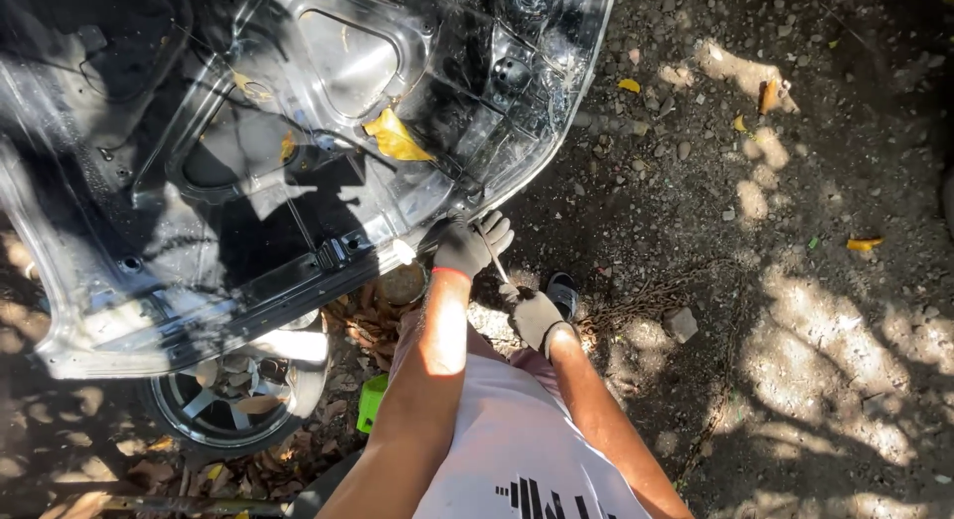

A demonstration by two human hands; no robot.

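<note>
A thin pale tool, rod-like and too slender to identify further, slants at the lower right edge of an upturned dark sheet-metal car panel. The left hand, gloved in grey and dark fabric, is closed around the tool's upper part and rests against the panel's rim. The right hand, in a like glove, is curled about the tool's lower end, just below the panel edge. A yellow leaf lies on the panel's inner face, above and left of the left hand. Beneath the panel's lower edge a wheel with a silver rim lies flat among dry leaves, with a green object just beside it. To the panel's right stretches gravelly ground dappled with sunlight.
</note>
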